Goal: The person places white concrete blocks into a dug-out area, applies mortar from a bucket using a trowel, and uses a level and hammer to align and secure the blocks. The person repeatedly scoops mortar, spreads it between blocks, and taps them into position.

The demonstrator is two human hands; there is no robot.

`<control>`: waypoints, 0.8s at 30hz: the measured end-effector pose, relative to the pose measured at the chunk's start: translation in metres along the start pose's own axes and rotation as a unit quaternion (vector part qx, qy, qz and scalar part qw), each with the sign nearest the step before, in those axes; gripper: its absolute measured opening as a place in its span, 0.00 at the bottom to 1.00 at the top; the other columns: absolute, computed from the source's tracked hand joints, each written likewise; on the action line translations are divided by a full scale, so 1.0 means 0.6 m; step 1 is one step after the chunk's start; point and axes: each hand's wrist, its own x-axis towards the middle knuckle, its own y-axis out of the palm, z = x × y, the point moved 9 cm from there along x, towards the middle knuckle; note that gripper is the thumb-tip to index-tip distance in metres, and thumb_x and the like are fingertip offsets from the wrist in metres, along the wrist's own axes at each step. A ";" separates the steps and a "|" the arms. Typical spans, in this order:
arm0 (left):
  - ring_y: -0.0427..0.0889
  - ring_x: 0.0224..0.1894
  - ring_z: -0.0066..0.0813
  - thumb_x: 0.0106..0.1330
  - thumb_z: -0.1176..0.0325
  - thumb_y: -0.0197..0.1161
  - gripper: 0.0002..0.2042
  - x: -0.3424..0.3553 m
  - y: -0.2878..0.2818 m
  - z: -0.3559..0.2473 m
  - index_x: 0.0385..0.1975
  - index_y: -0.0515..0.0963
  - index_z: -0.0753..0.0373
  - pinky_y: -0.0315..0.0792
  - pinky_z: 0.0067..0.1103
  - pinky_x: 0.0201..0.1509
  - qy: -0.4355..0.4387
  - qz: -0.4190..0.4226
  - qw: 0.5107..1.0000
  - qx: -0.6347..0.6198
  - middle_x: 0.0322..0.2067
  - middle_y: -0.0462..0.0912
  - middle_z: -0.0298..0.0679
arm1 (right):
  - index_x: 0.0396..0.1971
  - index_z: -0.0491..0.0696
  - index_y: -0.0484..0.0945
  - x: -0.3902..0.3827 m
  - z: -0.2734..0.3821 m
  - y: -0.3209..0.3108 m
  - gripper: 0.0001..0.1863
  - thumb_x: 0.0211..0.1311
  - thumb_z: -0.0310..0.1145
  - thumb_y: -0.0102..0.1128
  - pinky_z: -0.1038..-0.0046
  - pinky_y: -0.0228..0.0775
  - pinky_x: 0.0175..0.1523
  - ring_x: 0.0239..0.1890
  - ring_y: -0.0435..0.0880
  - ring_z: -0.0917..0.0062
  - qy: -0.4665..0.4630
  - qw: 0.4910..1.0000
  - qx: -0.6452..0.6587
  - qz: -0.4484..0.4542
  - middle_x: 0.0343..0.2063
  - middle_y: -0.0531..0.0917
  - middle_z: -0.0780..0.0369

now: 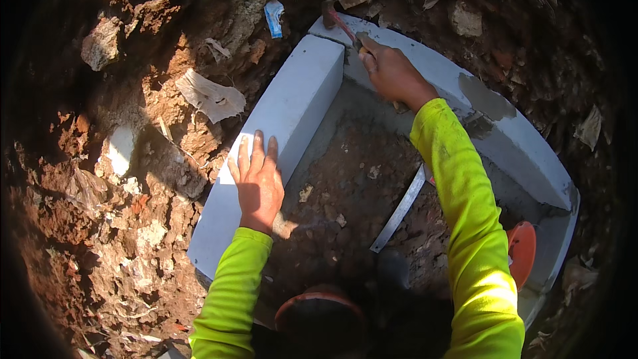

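Observation:
My left hand (258,184) lies with fingers spread on the top of a long grey concrete block (282,103), which forms the left side of a low frame. In my right hand (393,73) is a hammer (343,24), its fingers wrapped round the handle. The hammer's head is at the far left corner, over the end of the far concrete block (425,60) and close to where the two blocks meet. Wet-looking mortar (487,98) is smeared over a joint farther right along the far side.
Inside the frame, a metal strip (399,216) lies on the soil. An orange bowl-like container (522,252) leans at the right, and an orange-rimmed one (319,298) stands near me. Rough soil with stones and a blue-white wrapper (274,18) surrounds the blocks.

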 end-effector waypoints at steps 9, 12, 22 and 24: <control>0.52 0.74 0.47 0.61 0.72 0.61 0.30 -0.004 0.031 0.005 0.67 0.68 0.55 0.42 0.52 0.75 0.008 0.023 1.000 0.000 0.71 0.59 0.41 | 0.65 0.44 0.68 -0.165 -0.002 0.005 0.25 0.73 0.38 0.51 0.58 0.72 0.51 0.46 0.83 0.50 0.100 0.989 0.112 0.005 0.40 0.82 0.42; 0.50 0.75 0.47 0.60 0.69 0.63 0.32 0.004 0.020 -0.007 0.68 0.65 0.55 0.42 0.52 0.75 0.024 0.005 1.000 -0.013 0.72 0.58 0.42 | 0.65 0.46 0.67 -0.349 -0.024 0.055 0.25 0.71 0.37 0.53 0.58 0.74 0.49 0.45 0.83 0.51 0.059 0.984 0.155 -0.066 0.45 0.81 0.44; 0.56 0.73 0.52 0.63 0.69 0.59 0.32 -0.006 0.028 0.046 0.69 0.63 0.64 0.49 0.38 0.76 0.177 -0.042 0.983 0.009 0.70 0.60 0.53 | 0.51 0.41 0.75 -0.639 -0.100 0.037 0.17 0.66 0.33 0.56 0.56 0.72 0.49 0.45 0.80 0.51 0.151 0.982 0.077 -0.081 0.39 0.81 0.47; 0.56 0.73 0.52 0.62 0.71 0.59 0.32 -0.016 0.003 0.049 0.69 0.63 0.65 0.48 0.38 0.77 0.199 -0.046 0.978 -0.043 0.70 0.61 0.51 | 0.41 0.41 0.77 -0.717 -0.148 -0.153 0.09 0.68 0.30 0.56 0.68 0.73 0.43 0.36 0.81 0.64 0.192 0.936 0.030 -0.295 0.35 0.80 0.55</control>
